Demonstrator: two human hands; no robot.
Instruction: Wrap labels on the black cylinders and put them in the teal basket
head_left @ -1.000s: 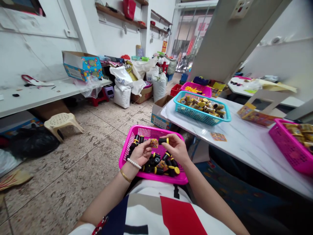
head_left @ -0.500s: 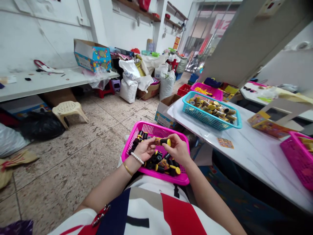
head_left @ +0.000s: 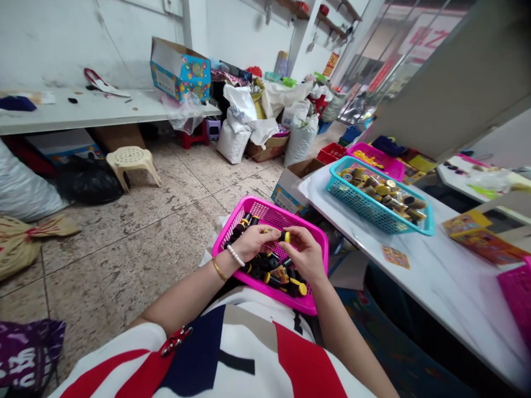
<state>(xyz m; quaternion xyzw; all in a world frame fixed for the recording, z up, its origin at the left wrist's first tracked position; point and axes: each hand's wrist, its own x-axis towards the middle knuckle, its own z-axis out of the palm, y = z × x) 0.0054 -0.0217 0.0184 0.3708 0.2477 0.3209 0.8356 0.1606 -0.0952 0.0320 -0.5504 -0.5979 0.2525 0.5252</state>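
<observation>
A pink plastic basket (head_left: 265,288) rests on my lap, holding several small black cylinders with yellow ends (head_left: 274,281). Above it, both hands pinch one such black cylinder with a yellow cap (head_left: 284,236). My left hand (head_left: 254,243), with a bead bracelet at the wrist, has its thumb and fingers closed on the cylinder's left end and covers most of it. Fingers of my right hand (head_left: 306,253) are closed at the yellow end. A patterned orange sticker (head_left: 281,273) lies among the pieces in the basket.
To the right, a white table (head_left: 448,276) bears a turquoise basket (head_left: 369,213) full of gold-wrapped cylinders and a sticker sheet (head_left: 395,257). An open carton (head_left: 292,185) stands by its corner. On the floor are a cream stool (head_left: 130,157), white sacks (head_left: 234,138) and a black bag (head_left: 89,179).
The camera view has turned slightly, so the room sits further right. My left fingers have moved along the cylinder and now cover its patterned part; both hands still hold it.
</observation>
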